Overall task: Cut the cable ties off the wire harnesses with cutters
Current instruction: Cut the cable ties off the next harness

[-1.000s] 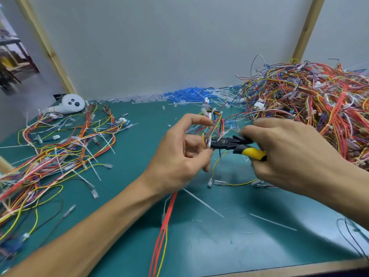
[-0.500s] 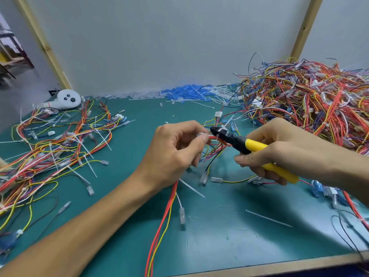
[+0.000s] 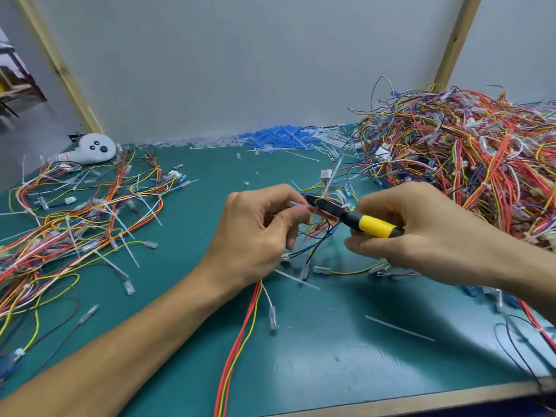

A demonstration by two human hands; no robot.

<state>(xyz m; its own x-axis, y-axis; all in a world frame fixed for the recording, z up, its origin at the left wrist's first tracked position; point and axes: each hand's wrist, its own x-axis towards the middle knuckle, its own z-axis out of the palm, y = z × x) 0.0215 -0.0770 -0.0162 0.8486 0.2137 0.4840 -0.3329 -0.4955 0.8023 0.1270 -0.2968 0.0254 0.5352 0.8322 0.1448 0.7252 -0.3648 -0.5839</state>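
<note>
Left hand (image 3: 255,236) pinches the harness (image 3: 319,224), right hand (image 3: 421,233) grips cutters (image 3: 346,216) — best nip the tie only, sparing wires.

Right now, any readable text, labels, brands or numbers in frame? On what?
None readable.
cutters: no brand or marking visible on the yellow and black handle.
white controller: buttons only, no legible print.
connectors in the harness pile: too small and blurred to read.

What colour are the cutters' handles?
Yellow and black, on the cutters in the right hand; head view.
</note>
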